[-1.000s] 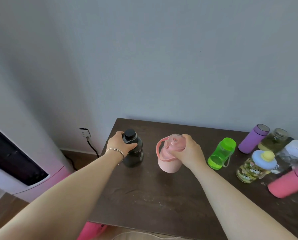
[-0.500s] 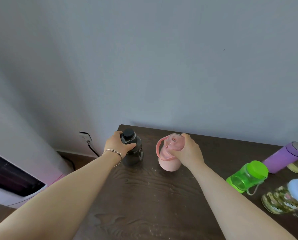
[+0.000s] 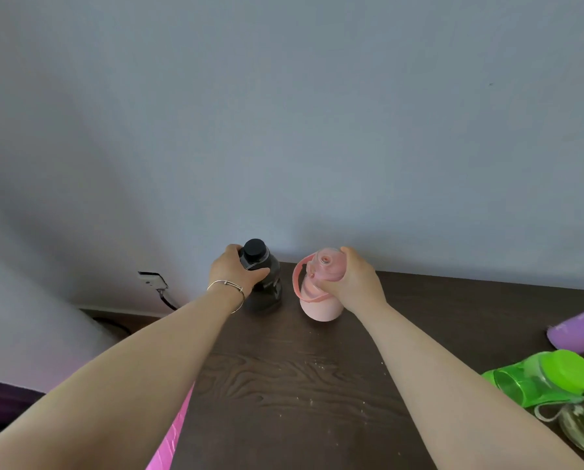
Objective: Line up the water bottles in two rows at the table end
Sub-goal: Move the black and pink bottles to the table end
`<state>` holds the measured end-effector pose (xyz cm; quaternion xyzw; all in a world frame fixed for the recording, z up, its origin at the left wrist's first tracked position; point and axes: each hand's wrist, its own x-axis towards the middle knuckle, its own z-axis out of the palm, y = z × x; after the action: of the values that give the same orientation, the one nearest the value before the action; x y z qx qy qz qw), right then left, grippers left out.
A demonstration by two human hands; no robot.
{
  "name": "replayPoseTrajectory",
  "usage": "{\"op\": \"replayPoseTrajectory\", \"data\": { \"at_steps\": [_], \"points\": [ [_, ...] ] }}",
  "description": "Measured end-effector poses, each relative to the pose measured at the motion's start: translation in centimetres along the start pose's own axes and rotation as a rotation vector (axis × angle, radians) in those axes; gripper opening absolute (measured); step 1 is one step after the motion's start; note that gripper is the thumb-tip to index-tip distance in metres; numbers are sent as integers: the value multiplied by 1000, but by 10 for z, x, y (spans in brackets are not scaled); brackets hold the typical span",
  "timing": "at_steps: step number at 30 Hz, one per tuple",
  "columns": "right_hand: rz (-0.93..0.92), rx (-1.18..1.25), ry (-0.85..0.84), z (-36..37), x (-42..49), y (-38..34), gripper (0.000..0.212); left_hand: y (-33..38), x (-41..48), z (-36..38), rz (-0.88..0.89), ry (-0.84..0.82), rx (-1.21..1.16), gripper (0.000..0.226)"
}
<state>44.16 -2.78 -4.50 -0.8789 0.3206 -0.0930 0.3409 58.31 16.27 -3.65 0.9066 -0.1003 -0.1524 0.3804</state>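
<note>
While both hands grip bottles at the counter's far left end — left hand wrapped round the black bottle, right hand clasping the pink bottle's lid — set them down upright, side by side, bases level, before letting go.

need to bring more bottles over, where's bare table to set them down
Bare wood lies between the two forearms, in front of the black bottle and pink bottle, and right of the right hand along the wall. Crowded at the right edge: purple bottle, green bottle.
</note>
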Motion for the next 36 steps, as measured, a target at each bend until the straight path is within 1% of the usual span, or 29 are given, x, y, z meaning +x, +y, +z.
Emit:
{"op": "replayPoseTrajectory", "data": {
  "at_steps": [8,13,18,24,26,29,32,36],
  "points": [
    [30,1,24,19,29,-7,71,0,30,8,34,-10,10,63],
    [23,0,17,27,38,-7,71,4,41,8,63,-59,47,65],
    [25,-32,-38,33,41,-2,85,5,44,10,72,-68,71,65],
    [-5,-43,-78,36,41,2,88,4,45,11,77,-87,83,68],
    [-8,-74,-105,35,41,0,91,4,43,11,87,-82,91,72],
    [-27,-168,-123,32,38,-4,97,3,35,10,151,-68,129,85],
    [-65,-287,-96,29,29,-9,97,1,21,7,257,-66,257,88],
    [-154,-473,-44,23,9,-13,81,-4,-1,5,407,-61,603,87]
  ]
}}
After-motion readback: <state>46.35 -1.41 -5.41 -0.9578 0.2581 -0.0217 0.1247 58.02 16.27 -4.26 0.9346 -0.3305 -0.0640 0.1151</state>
